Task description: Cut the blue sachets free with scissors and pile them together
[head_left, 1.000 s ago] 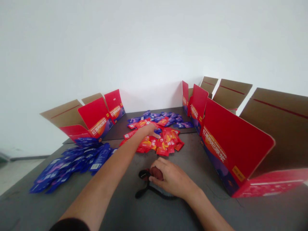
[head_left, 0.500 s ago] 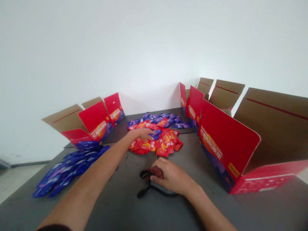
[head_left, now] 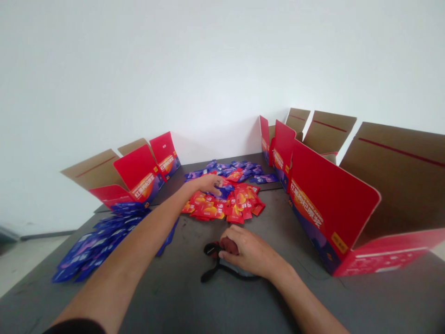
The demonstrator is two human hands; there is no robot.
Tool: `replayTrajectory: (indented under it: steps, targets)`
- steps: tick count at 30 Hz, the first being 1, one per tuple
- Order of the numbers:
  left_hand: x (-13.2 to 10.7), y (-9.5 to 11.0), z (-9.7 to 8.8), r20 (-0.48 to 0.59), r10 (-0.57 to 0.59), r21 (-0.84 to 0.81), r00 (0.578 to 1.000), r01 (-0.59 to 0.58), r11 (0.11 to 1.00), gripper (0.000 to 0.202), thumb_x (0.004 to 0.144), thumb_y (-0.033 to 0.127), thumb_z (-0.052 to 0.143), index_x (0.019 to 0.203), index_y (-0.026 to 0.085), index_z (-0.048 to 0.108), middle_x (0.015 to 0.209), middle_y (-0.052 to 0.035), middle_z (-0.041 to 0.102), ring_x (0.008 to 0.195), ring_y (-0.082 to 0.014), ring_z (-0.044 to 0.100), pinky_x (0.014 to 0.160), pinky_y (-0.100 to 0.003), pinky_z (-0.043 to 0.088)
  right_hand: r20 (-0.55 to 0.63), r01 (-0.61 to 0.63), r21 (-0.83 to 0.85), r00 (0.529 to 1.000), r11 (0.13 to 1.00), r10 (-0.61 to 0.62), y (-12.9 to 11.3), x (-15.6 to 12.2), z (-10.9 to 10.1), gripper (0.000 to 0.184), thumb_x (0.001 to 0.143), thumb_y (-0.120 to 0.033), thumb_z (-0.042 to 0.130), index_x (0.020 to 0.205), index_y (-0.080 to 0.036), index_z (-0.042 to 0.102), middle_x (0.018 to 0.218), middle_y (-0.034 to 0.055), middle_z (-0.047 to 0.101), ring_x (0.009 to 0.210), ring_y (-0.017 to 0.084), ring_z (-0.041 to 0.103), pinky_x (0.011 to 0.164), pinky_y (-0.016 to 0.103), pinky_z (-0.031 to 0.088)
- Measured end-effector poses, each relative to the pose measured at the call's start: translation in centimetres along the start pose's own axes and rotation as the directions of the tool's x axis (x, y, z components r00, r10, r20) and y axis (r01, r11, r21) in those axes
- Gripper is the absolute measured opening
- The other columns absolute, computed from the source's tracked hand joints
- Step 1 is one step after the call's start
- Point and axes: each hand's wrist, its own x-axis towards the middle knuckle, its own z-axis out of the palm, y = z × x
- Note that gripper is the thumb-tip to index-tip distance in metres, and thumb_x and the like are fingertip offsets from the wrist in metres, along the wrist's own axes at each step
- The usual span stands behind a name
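My left hand (head_left: pixel 208 184) lies palm down at the back edge of a heap of red foil sachets (head_left: pixel 222 206), touching them where they overlap purple-blue sachets (head_left: pixel 229 170). Whether it grips any sachet is hidden. Nearer me, my right hand (head_left: pixel 250 253) is closed around a dark red fabric wad (head_left: pixel 228 246). A black cord (head_left: pixel 217 271) loops from that wad onto the tabletop. Left of my forearm lies a long spread of blue sachets (head_left: pixel 100 241), partly hidden by my arm.
Open red cardboard display cartons with brown flaps stand on the dark grey table (head_left: pixel 181 278), a pair at back left (head_left: pixel 135 171) and several along the right (head_left: pixel 330 199). A white wall rises behind the table. Floor shows beyond the left edge.
The red sachets have drawn into a tighter heap, and my left hand sits slightly farther back on it. My right hand stays on the wad, and the view has shifted slightly.
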Motion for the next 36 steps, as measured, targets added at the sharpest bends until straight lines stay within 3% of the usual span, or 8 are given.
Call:
replayTrajectory:
  steps: [6,12,15,23,25,28,32,36]
  targets:
    - [-3.5,2.7,-3.4,-0.176,-0.025,-0.059,0.984,0.014,0.998,0.023,0.083,0.038,0.070,0.090,0.018,0.062,0.083,0.0012,0.065,0.080,-0.0178,0.062,0.076,-0.028,0.049,-0.006,0.025,0.029,1.000,0.999,-0.025,0.3,0.0,-0.2,0.018,0.089,-0.027,0.076,0.100,-0.023,0.062,0.097,-0.0010,0.061,0.087,0.015,0.059,0.076,0.026,0.043]
    - [-12.7,9.1,-2.0,-0.504,-0.242,-0.512,0.829,-0.062,0.857,0.043,0.091,0.047,0.070,0.123,0.021,0.060,0.115,-0.0057,0.071,0.099,-0.0210,0.071,0.089,-0.033,0.057,0.005,0.006,0.080,1.000,0.997,-0.006,1.2,-0.2,-0.7,0.015,0.092,-0.033,0.071,0.100,-0.023,0.064,0.086,-0.0023,0.061,0.075,0.014,0.056,0.065,0.025,0.040]
    - [-18.2,12.8,1.0,-0.415,-0.439,-0.756,0.797,-0.034,0.653,0.046,0.088,0.052,0.072,0.120,0.024,0.054,0.091,-0.0025,0.073,0.074,-0.0194,0.072,0.074,-0.036,0.061,0.006,0.000,0.095,1.000,0.996,0.000,1.6,-0.1,-1.0,0.017,0.092,-0.037,0.070,0.099,-0.022,0.065,0.085,-0.0018,0.061,0.075,0.014,0.055,0.066,0.026,0.042]
    - [-27.5,18.5,11.2,-0.060,-0.760,-0.994,0.647,0.033,0.106,0.042,0.078,0.042,0.074,0.092,0.027,0.037,0.099,-0.0005,0.067,0.091,-0.0194,0.073,0.081,-0.038,0.063,-0.043,-0.052,-0.022,0.998,0.998,0.051,1.5,-1.6,-2.0,0.030,0.095,-0.050,0.064,0.100,-0.020,0.066,0.087,0.0002,0.062,0.079,0.017,0.056,0.070,0.029,0.044]
    - [-28.7,18.9,12.9,-0.083,-0.792,-0.989,0.605,0.047,0.139,0.040,0.079,0.040,0.072,0.100,0.029,0.040,0.101,-0.0007,0.066,0.092,-0.0194,0.072,0.079,-0.037,0.062,-0.087,-0.086,-0.054,0.993,0.995,0.081,1.4,-2.9,-1.8,0.032,0.095,-0.052,0.062,0.100,-0.021,0.066,0.087,0.0006,0.061,0.078,0.017,0.056,0.071,0.030,0.044]
    - [-30.2,19.0,14.2,-0.227,-0.780,-0.907,0.583,0.166,0.388,0.043,0.087,0.042,0.068,0.123,0.029,0.048,0.102,-0.0031,0.066,0.091,-0.0204,0.070,0.079,-0.036,0.062,-0.186,-0.152,-0.068,0.973,0.986,0.137,1.2,-5.2,-1.1,0.032,0.097,-0.053,0.060,0.104,-0.022,0.066,0.090,0.0019,0.063,0.080,0.019,0.059,0.074,0.033,0.047]
    - [-31.7,19.0,14.1,-0.394,-0.627,-0.632,0.672,0.298,0.716,0.027,0.098,0.039,0.059,0.121,0.028,0.066,0.112,-0.0078,0.066,0.102,-0.0235,0.067,0.095,-0.039,0.057,-0.345,-0.233,-0.069,0.918,0.970,0.196,0.7,-7.7,0.3,0.033,0.096,-0.053,0.062,0.110,-0.023,0.064,0.103,0.0055,0.068,0.093,0.023,0.065,0.085,0.036,0.049]
    - [-32.3,19.7,13.6,-0.386,-0.567,-0.354,0.727,0.451,0.819,0.027,0.101,0.042,0.058,0.121,0.028,0.069,0.111,-0.0077,0.069,0.098,-0.0252,0.068,0.088,-0.037,0.056,-0.438,-0.261,-0.092,0.878,0.961,0.196,0.4,-8.5,1.3,0.031,0.096,-0.052,0.064,0.109,-0.024,0.064,0.105,0.0060,0.068,0.098,0.024,0.066,0.090,0.037,0.049]
